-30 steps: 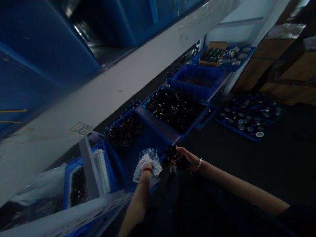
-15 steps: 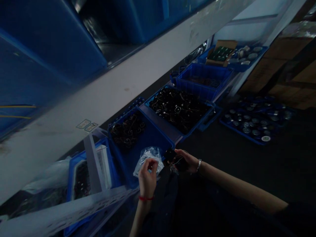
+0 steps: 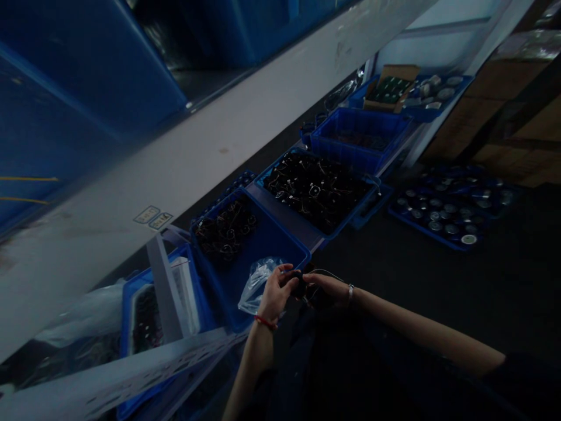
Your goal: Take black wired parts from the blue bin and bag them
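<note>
- Both hands were seen together at the near edge of a dark counter (image 3: 438,280), low in the view.
- A small dark part (image 3: 300,286) was pinched between the two hands; the left hand (image 3: 275,294) was closed on its left side and the right hand (image 3: 328,289) on its right.
- A thin pale wire (image 3: 326,272) was seen arching up from the part over the right hand.
- A red band was noted at the left wrist, a pale bracelet at the right.
- A clear plastic bag (image 3: 256,282) lay just left of the left hand, at the front of a blue bin (image 3: 263,245) holding a clump of dark wired parts at its far end.
- A second blue bin (image 3: 318,190), filled with similar dark parts, stood just beyond to the right.
- A blue tray (image 3: 451,207) of round metal pieces lay well apart on the right.
- Lighting was dim; the exact kind of part could not be told.
</note>
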Demonstrator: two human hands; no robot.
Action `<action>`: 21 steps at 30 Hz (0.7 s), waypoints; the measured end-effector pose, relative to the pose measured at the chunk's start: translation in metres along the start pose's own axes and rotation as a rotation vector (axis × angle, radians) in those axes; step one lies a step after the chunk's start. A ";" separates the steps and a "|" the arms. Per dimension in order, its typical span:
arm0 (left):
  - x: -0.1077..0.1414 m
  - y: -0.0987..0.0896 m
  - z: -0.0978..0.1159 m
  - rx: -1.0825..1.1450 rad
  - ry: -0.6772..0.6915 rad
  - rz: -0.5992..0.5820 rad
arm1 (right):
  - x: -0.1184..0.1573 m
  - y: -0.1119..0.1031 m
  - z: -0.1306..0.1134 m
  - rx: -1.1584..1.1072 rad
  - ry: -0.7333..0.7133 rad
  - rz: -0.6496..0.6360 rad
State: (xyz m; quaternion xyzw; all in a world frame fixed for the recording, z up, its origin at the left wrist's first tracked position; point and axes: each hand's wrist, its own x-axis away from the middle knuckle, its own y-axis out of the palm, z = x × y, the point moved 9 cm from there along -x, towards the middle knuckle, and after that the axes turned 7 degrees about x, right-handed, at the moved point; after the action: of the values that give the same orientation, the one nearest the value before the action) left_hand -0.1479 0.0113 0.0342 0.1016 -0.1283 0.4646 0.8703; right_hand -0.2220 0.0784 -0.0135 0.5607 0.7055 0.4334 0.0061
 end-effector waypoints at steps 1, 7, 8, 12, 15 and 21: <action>0.000 0.001 -0.001 0.014 -0.020 -0.023 | 0.000 -0.001 0.001 0.006 0.003 0.008; -0.007 -0.004 -0.005 0.018 0.024 0.034 | -0.006 -0.001 0.001 0.049 0.024 0.035; -0.009 -0.006 -0.006 0.013 0.035 0.061 | -0.008 0.000 0.001 0.065 0.024 0.035; -0.015 -0.020 -0.004 0.030 0.062 0.121 | -0.027 -0.009 -0.005 0.211 0.003 0.110; -0.012 -0.061 0.014 0.044 0.138 0.240 | -0.054 -0.026 -0.028 0.405 -0.075 0.253; -0.002 -0.209 0.032 -0.173 0.239 0.733 | -0.123 -0.045 -0.080 0.937 -0.245 0.501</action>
State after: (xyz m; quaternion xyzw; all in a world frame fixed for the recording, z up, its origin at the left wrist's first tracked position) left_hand 0.0220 -0.1140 0.0515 -0.0793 -0.0927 0.7406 0.6608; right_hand -0.2514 -0.0675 -0.0506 0.7008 0.6620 -0.0079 -0.2657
